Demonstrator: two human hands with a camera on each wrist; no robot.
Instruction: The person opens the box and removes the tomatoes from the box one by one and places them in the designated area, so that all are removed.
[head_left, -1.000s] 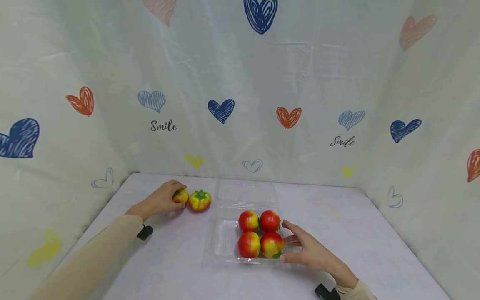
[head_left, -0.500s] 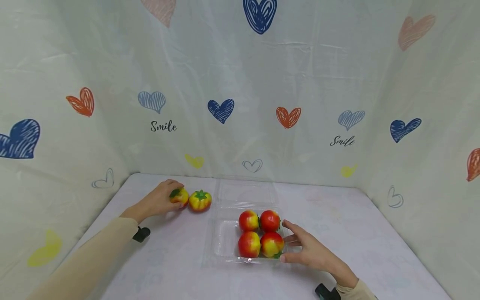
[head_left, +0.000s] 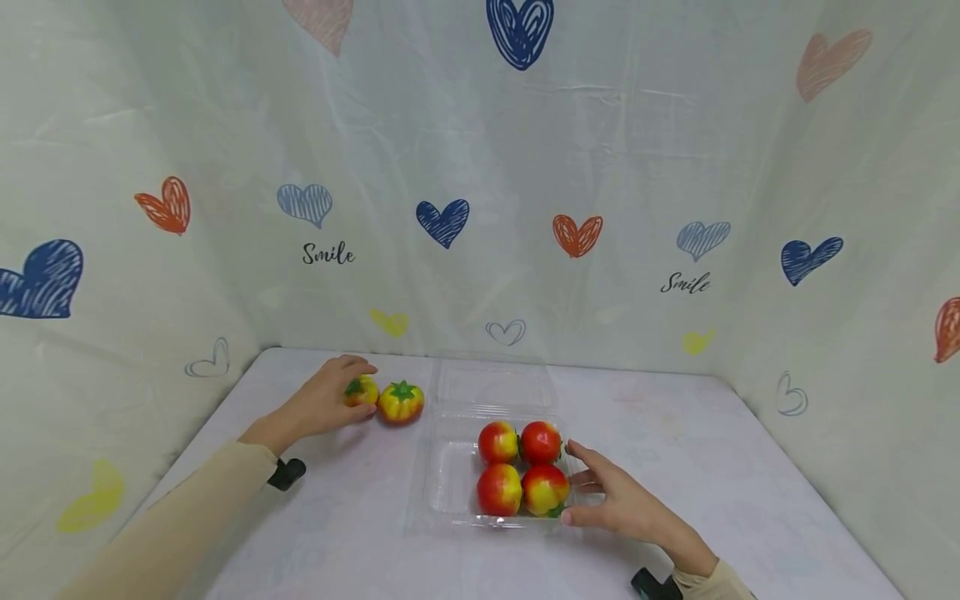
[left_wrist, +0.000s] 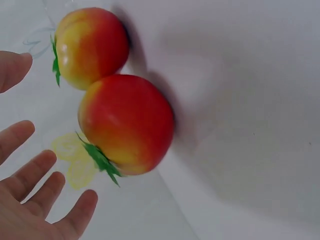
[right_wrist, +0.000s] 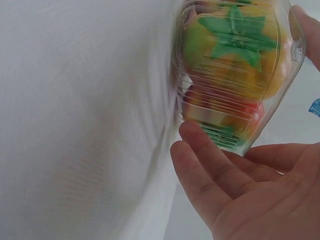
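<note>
My left hand (head_left: pixel 330 396) reaches over the left of two red-and-yellow tomatoes with green leaf tops. That tomato (left_wrist: pixel 127 125) stands clear of my spread fingers (left_wrist: pixel 80 215) in the left wrist view, and the other tomato (head_left: pixel 401 403) sits against it. At the right side of a clear plastic clamshell box (head_left: pixel 450 479) is my right hand (head_left: pixel 622 504). Its fingertips lie along the box's ribbed wall, and the thumb is by the near corner. Several tomatoes (head_left: pixel 498 489) fill the right part of the box in two rows.
The box's clear lid (head_left: pixel 491 387) is folded back toward the rear edge of the white-covered table (head_left: pixel 337 533). A pale curtain (head_left: pixel 480 125) printed with hearts surrounds the table at the back and sides.
My left hand drew slightly left with the left tomato turning, then came back right and its fingers spread off it. My right hand and the box have kept their place.
</note>
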